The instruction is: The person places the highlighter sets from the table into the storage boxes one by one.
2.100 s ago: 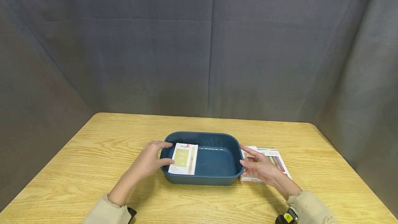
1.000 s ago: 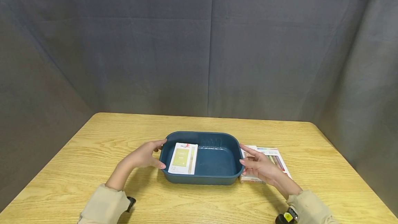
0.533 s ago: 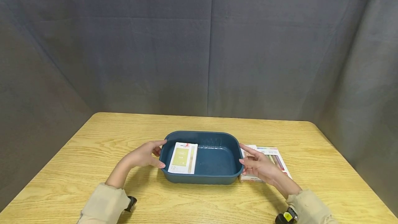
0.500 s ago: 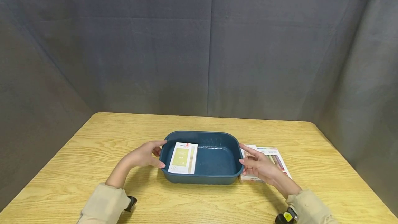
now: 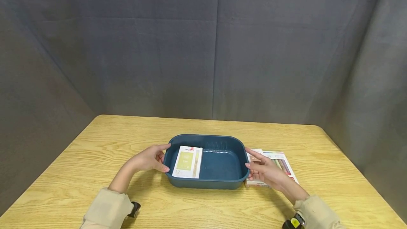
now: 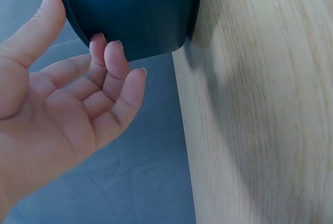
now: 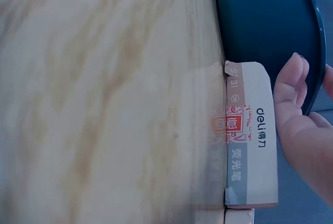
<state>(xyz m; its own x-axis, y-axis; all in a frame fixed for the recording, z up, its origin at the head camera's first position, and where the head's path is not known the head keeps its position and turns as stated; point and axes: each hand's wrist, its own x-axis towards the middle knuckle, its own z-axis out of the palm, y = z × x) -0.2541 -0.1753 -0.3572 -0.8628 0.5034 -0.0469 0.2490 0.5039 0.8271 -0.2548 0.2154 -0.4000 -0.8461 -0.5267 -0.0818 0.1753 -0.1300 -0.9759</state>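
Note:
A dark blue rectangular plastic basin with rounded corners sits mid-table. Inside it, against the left end, lies a white box with a green panel and "12" printed on it. My left hand holds the basin's left end, thumb at the rim and curled fingers against the outer wall. At the opposite end, my right hand holds the rim the same way. Beside the basin, partly under that hand, is a deli highlighter box; another white box with coloured pens in its window lies alongside.
The wooden table has rounded far corners. Grey curtain cloth hangs behind it and along both sides. Black wrist-worn devices show at the left cuff and the right cuff.
My left hand has drawn back to the left from over the white box to the basin's left end. It has stayed there since. My right hand and the boxes have not moved.

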